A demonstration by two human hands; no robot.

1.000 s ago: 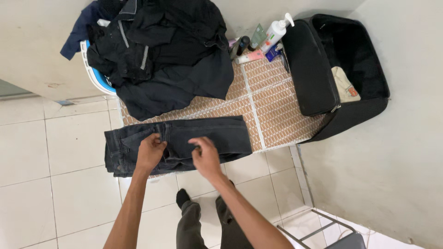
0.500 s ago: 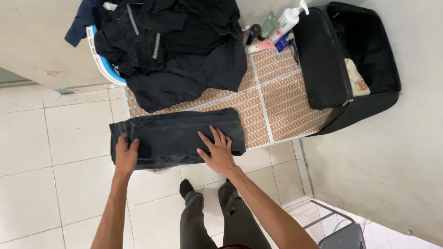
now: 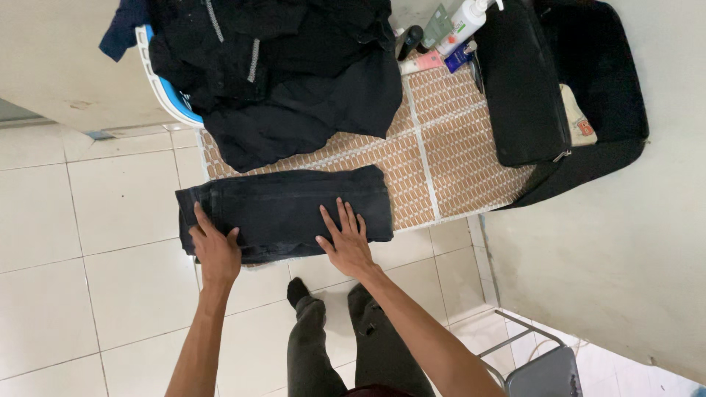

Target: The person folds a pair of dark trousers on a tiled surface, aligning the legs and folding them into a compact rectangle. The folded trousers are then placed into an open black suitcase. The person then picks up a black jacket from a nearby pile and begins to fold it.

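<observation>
Here, in the head view, a pair of dark jeans (image 3: pixel 283 212) lies folded into a long band, part on the patterned orange mat (image 3: pixel 448 140) and part on the white tiled floor (image 3: pixel 95 220). The band's long axis runs left to right across the person's front. Both hands lie flat on its near edge. The left hand (image 3: pixel 215 248) sits at the left end, fingers spread and pressed down on the cloth, pinching nothing. The right hand (image 3: pixel 347 241) rests right of the middle, fingers also spread and flat; this grip clasps nothing either. The right end of the band reaches on past the right hand, so that hand is the nearer one to it, and the left hand is just beside the left end.

Beyond the jeans, a heap of black clothes (image 3: pixel 287 70) covers a blue and white basket (image 3: pixel 163 95). Bottles and tubes (image 3: pixel 441 33) stand at the mat's far edge. An open black suitcase (image 3: pixel 566 95) lies on the right against the wall, and a metal chair (image 3: pixel 540 371) shows near the person's legs.
</observation>
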